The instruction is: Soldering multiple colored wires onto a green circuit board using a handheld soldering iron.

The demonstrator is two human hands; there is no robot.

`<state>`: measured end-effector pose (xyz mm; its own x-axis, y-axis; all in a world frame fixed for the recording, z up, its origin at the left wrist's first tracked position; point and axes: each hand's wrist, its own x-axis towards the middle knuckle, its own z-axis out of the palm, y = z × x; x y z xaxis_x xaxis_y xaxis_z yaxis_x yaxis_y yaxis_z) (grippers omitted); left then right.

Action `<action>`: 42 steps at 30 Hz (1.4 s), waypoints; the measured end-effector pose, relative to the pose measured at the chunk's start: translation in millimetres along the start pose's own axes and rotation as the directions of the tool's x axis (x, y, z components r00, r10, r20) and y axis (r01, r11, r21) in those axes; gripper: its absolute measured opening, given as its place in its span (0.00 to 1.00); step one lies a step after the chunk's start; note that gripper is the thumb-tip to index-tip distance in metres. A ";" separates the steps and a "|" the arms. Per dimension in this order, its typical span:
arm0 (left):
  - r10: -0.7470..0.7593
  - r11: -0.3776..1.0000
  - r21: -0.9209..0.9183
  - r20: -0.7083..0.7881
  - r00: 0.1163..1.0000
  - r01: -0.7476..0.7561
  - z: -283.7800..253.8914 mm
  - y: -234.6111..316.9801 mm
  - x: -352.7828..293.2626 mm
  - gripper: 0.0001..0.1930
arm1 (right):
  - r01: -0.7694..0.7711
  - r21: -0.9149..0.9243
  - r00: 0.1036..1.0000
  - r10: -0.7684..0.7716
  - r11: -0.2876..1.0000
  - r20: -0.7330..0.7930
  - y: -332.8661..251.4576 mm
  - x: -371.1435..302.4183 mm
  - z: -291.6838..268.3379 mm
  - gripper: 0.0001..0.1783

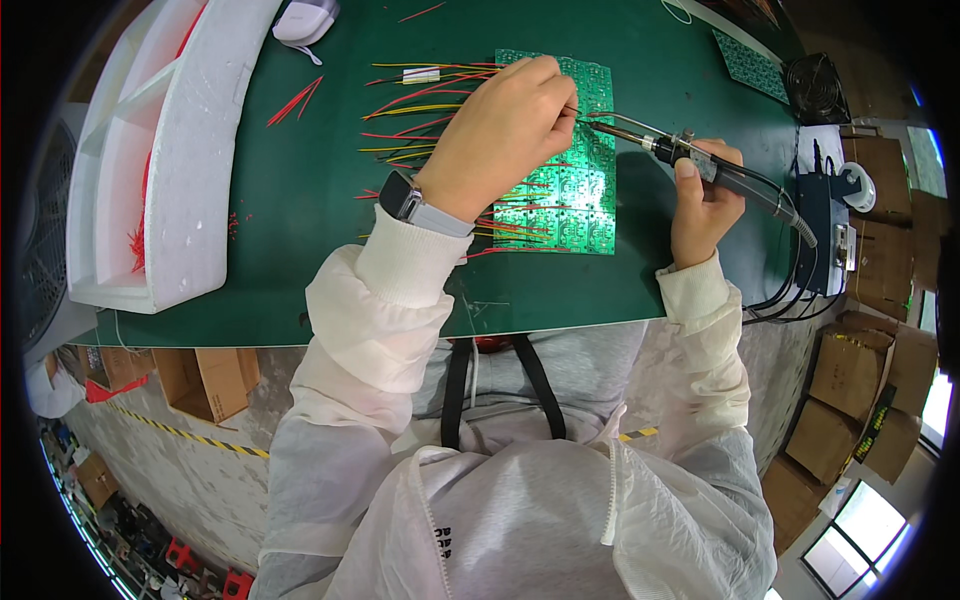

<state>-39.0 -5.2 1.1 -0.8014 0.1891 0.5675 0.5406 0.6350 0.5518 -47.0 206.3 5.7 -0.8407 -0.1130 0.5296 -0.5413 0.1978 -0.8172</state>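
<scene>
A green panel of small circuit boards lies on the green work table. Rows of red, yellow and black wires run along it and stick out past its left side. Over the panel's upper part, my left hand is closed in a pinch on a thin wire, whose far end is too small to follow. My right hand grips a soldering iron with a thin metal feed tube along it. The iron's tip points left and reaches the board close to my left fingertips. My left hand and wrist cover part of the panel and wires.
A white foam tray with red wires stands at the left. Loose red wires and a pale case lie near it. At the right are a soldering station with cables, a small black fan and another circuit board.
</scene>
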 end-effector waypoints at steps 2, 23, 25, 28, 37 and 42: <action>-0.005 1.000 -0.001 0.002 1.000 0.005 -0.4 0.0 -0.2 0.06 | 0.025 0.001 1.000 -0.025 1.000 0.003 0.1 1.1 0.7 0.12; 0.020 1.000 -0.008 -0.021 1.000 -0.020 -0.5 0.9 0.0 0.05 | 0.083 0.098 0.881 -0.027 0.992 -0.473 14.7 8.3 -20.5 0.08; 0.019 1.000 -0.006 -0.028 0.999 -0.019 -0.9 0.2 -1.3 0.06 | -0.029 0.045 0.838 0.049 0.999 -0.544 12.1 11.6 -20.4 0.08; -0.015 1.000 -0.001 0.004 1.000 0.015 -0.8 0.8 -2.0 0.03 | -0.064 -0.025 0.857 0.042 0.998 -0.514 19.8 12.4 -20.9 0.10; 0.089 0.992 0.093 -0.068 0.994 -0.082 -15.1 -3.9 4.3 0.08 | -0.082 -0.017 0.904 0.067 0.996 -0.423 21.5 13.0 -20.2 0.12; -0.209 0.958 -0.206 -0.017 0.978 0.201 -44.7 46.7 -0.8 0.07 | -0.004 0.015 0.921 0.010 1.000 -0.390 27.3 14.4 -13.3 0.17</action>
<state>-1.6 -9.2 53.7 -0.8922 0.0392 0.4499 0.4092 0.4917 0.7686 -73.7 223.0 -6.0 -0.7745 0.2776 0.5684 -0.5380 0.1836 -0.8227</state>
